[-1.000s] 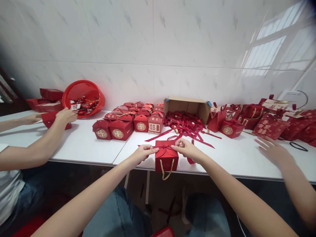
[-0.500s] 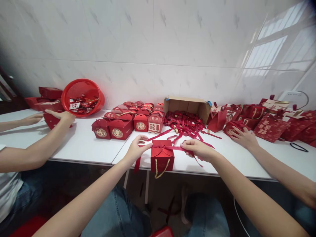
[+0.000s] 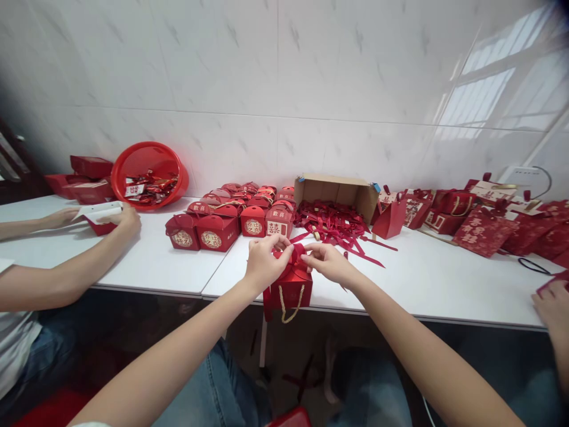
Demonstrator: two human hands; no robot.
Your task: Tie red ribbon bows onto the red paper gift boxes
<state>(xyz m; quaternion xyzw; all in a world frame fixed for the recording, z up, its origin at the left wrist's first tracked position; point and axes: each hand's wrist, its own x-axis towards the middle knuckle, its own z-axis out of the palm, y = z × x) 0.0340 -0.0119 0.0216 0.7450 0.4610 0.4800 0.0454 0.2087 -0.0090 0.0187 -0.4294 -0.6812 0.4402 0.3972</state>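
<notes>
At the table's front edge stands a red gift box (image 3: 291, 290) with a twisted gold cord handle hanging on its near side. Above its top, a dark red ribbon (image 3: 299, 254) is bunched into a loop. My left hand (image 3: 268, 260) pinches the ribbon from the left, thumb and forefinger together. From the right, my right hand (image 3: 328, 263) pinches it too, its fingertips close to the left ones. One ribbon tail hangs down the box's left side. My fingers partly hide the ribbon and the box's lid.
Behind are rows of finished red boxes (image 3: 217, 228) and a cardboard box (image 3: 340, 193) spilling ribbons. A red basket (image 3: 182, 184) of small packets leans at the left. Red gift bags (image 3: 484, 231) stand right. A co-worker's hands (image 3: 127, 222) hold a box left; another person's hand (image 3: 551, 305) is far right.
My hands have come together over the box, and the stretched ribbon is now gathered into a loop. The right co-worker's hand has drawn back with a red item; the left one's box has turned.
</notes>
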